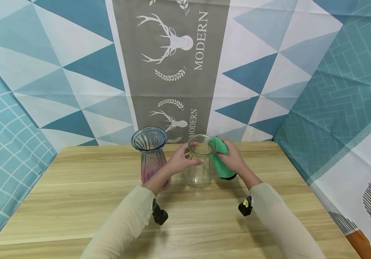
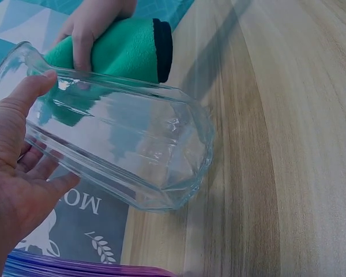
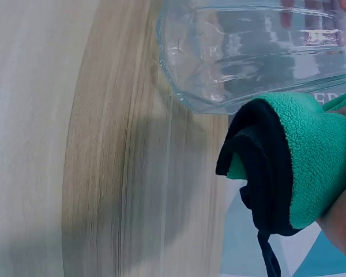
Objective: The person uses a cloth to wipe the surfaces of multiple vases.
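A clear glass vase (image 1: 199,172) with a flared rim stands upright near the back of the wooden table. My left hand (image 1: 182,159) grips it around the neck, thumb on the near side and fingers behind, as the left wrist view shows on the glass (image 2: 132,133). In my right hand (image 1: 234,155) is a folded green cloth (image 1: 222,162) with black edging, held close against the vase's right side. The right wrist view shows the fuzzy cloth (image 3: 311,156) bunched in the fingers, its black loop hanging down.
A second vase (image 1: 151,158), blue at the rim and fading to pink below, stands just left of the clear one, beside my left forearm. The wooden table (image 1: 107,212) meets a patterned cloth backdrop (image 1: 172,72) behind the vases.
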`<state>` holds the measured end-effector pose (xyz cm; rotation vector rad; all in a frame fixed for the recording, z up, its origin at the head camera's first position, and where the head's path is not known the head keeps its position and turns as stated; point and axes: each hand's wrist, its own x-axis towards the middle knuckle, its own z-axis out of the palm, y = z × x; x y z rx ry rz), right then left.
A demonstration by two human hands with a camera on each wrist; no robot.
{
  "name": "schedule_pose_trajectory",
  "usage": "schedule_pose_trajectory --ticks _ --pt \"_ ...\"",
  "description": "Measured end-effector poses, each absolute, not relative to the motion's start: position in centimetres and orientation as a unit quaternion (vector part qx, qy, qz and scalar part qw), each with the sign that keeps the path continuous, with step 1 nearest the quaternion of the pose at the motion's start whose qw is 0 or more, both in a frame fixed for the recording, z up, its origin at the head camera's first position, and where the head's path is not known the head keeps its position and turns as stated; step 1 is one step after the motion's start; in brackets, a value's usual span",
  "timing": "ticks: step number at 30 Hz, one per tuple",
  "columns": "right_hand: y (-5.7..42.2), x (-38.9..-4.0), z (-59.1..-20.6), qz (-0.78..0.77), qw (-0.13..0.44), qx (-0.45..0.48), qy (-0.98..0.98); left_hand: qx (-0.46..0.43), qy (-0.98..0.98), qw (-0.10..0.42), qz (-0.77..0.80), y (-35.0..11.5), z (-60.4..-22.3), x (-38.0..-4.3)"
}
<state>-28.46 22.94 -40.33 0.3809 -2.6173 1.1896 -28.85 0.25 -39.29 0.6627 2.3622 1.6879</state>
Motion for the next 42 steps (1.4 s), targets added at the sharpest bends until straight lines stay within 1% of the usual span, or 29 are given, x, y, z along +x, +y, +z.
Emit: schedule_pose_trajectory --ticks 8,17,28,31,37,42 --pt "22.3 -28.9 -41.6 0.373 0.109 0.142 -0.91 0.219 0.787 0.085 0.571 0.5 -39.2 -28.6" --pt "22.4 -28.7 -41.9 0.314 0.104 0.165 -0.929 0.225 0.785 0.081 0.571 0.4 -39.4 -28.8" --pt "23.1 -28.3 -43.0 0.175 0.051 0.155 -0.971 0.223 0.79 0.085 0.565 0.2 -39.3 -28.6" --pt "23.2 -28.2 -43.1 0.145 0.045 0.152 -0.977 0.223 0.791 0.084 0.563 0.2 -39.4 -28.6" --pt "23.4 -27.9 -43.7 0.093 0.055 0.151 -0.983 0.224 0.794 0.08 0.559 0.2 -39.5 -28.6" --pt "23.6 -27.6 -44.2 0.105 0.05 0.141 -0.983 0.225 0.792 0.077 0.562 0.2 -39.4 -28.6"
